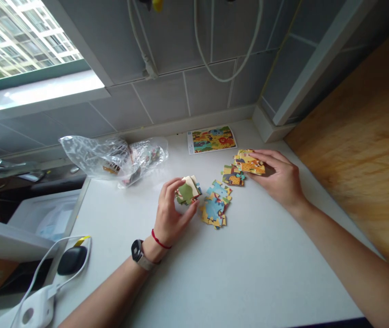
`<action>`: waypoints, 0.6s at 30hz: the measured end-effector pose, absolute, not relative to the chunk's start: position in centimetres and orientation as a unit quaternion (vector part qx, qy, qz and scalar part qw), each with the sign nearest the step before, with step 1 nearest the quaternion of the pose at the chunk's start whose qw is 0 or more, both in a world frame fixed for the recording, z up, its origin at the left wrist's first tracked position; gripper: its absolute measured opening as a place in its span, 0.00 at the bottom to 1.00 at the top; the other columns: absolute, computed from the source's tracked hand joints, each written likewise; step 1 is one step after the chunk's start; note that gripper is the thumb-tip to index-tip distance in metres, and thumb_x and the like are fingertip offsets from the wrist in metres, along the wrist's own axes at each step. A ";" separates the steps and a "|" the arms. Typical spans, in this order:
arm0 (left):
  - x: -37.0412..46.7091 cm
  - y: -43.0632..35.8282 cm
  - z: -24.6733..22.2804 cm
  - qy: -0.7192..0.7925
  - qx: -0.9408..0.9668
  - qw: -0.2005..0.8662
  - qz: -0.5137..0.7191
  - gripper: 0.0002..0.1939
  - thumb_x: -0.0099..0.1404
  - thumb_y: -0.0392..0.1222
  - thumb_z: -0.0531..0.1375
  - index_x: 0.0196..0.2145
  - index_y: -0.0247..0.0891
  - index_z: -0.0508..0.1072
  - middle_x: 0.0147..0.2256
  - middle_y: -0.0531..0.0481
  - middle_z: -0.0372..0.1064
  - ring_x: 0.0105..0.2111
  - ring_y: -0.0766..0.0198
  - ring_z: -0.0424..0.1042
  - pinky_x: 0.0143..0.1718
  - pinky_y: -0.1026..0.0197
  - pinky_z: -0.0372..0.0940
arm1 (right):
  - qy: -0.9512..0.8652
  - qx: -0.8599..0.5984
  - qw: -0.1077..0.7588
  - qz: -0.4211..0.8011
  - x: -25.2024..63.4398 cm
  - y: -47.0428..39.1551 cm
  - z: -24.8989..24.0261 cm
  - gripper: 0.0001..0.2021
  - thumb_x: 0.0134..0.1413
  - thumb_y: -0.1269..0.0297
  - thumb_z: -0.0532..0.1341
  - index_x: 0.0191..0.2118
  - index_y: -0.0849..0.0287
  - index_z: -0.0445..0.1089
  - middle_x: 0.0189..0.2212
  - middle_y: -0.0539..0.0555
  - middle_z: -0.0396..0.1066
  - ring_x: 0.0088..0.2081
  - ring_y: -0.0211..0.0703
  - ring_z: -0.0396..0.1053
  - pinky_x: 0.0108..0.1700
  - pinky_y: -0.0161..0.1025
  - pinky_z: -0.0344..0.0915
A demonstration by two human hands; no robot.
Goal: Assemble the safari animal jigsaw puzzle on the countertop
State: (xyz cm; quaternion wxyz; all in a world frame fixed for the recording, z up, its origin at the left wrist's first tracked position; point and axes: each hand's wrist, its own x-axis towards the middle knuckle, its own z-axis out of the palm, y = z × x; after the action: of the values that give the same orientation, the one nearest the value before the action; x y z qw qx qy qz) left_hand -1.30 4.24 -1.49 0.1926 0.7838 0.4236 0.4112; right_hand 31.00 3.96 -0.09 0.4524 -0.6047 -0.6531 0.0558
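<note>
My left hand [169, 216] is closed around a small stack of jigsaw puzzle pieces [187, 190], thumb on one side and fingers on the other; the top piece is green and cream. In my right hand [281, 175], yellow-orange puzzle pieces [250, 163] with a spotted animal pattern are pinched between thumb and fingers. Just below them, another puzzle piece [232, 176] rests on the white tabletop. Between the hands lies a loose pile of blue and yellow puzzle pieces [215, 205]. Behind them, a picture card [213, 139] with colourful animals lies flat near the wall.
A crumpled clear plastic bag [119, 159] with things inside lies at the back left. On the left edge are a black round device [72, 260], a white cable and a white power strip [37, 309]. A tiled wall [167, 93] bounds the back.
</note>
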 end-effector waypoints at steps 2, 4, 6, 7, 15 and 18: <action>-1.8 4.9 -1.5 0.435 0.789 0.167 0.401 0.26 0.69 0.42 0.68 0.61 0.41 0.66 0.58 0.39 0.68 0.58 0.50 0.71 0.59 0.46 0.70 | -0.648 -0.628 0.428 0.047 31.4 4.2 -0.6 0.19 0.56 0.62 0.72 0.54 0.54 0.81 0.52 0.60 0.79 0.52 0.58 0.79 0.58 0.53 0.75; -2.5 5.7 -1.6 0.441 0.801 0.147 0.378 0.25 0.69 0.43 0.68 0.60 0.41 0.66 0.58 0.39 0.69 0.57 0.49 0.72 0.58 0.46 0.70 | -0.650 -0.648 0.393 0.054 31.8 4.4 -1.1 0.19 0.55 0.63 0.71 0.54 0.54 0.81 0.52 0.60 0.79 0.52 0.58 0.79 0.58 0.54 0.76; -3.2 6.5 -1.8 0.450 0.811 0.134 0.348 0.25 0.69 0.45 0.67 0.60 0.41 0.67 0.57 0.39 0.70 0.56 0.48 0.72 0.58 0.44 0.70 | -0.652 -0.666 0.358 0.056 32.0 4.5 -1.4 0.21 0.55 0.64 0.70 0.56 0.54 0.79 0.54 0.61 0.77 0.53 0.60 0.78 0.60 0.56 0.74; -3.5 6.9 -2.0 0.458 0.814 0.128 0.334 0.25 0.69 0.47 0.67 0.60 0.41 0.67 0.56 0.39 0.70 0.56 0.47 0.73 0.58 0.43 0.70 | -0.651 -0.675 0.343 0.055 32.1 4.5 -1.6 0.22 0.56 0.63 0.69 0.57 0.55 0.78 0.55 0.61 0.76 0.55 0.61 0.77 0.61 0.57 0.73; -4.0 7.5 -3.2 0.500 0.815 0.092 0.279 0.27 0.72 0.51 0.63 0.63 0.37 0.65 0.60 0.32 0.68 0.63 0.39 0.68 0.63 0.35 0.66 | -0.687 -0.659 0.300 0.067 31.5 3.9 -1.3 0.36 0.57 0.61 0.69 0.70 0.56 0.64 0.69 0.68 0.60 0.70 0.69 0.61 0.70 0.65 0.62; -3.6 7.2 -2.7 0.486 0.816 0.093 0.300 0.29 0.72 0.49 0.64 0.64 0.36 0.63 0.66 0.28 0.61 0.67 0.36 0.64 0.65 0.31 0.63 | -0.747 -0.590 0.304 0.040 29.9 3.0 -0.1 0.31 0.61 0.64 0.67 0.69 0.55 0.65 0.70 0.66 0.60 0.73 0.69 0.55 0.71 0.68 0.58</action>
State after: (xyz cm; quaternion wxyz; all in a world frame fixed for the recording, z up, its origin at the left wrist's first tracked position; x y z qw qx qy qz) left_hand -3.65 7.22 -2.74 0.0928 0.8155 0.4863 0.2997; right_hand 29.88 2.99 -0.06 0.3037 -0.5902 -0.7469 0.0404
